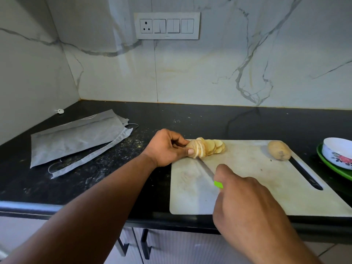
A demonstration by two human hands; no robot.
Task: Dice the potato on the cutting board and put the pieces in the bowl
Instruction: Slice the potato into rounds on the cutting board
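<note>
A partly sliced potato (206,147) lies at the far left corner of the pale cutting board (247,183), its cut rounds leaning to the right. My left hand (167,147) pinches the uncut left end of it. My right hand (245,202) grips a knife (207,171) with a green handle, its blade angled up to the potato beside my left thumb. A whole unpeeled potato (279,150) rests at the board's far right. The white flowered bowl (338,150) stands to the right of the board.
The bowl sits on a green plate (331,168) at the right edge. A grey cloth bag (76,140) lies on the black counter (133,178) to the left. The counter's front edge runs just below the board, and a marble wall with a switch panel (167,25) stands behind.
</note>
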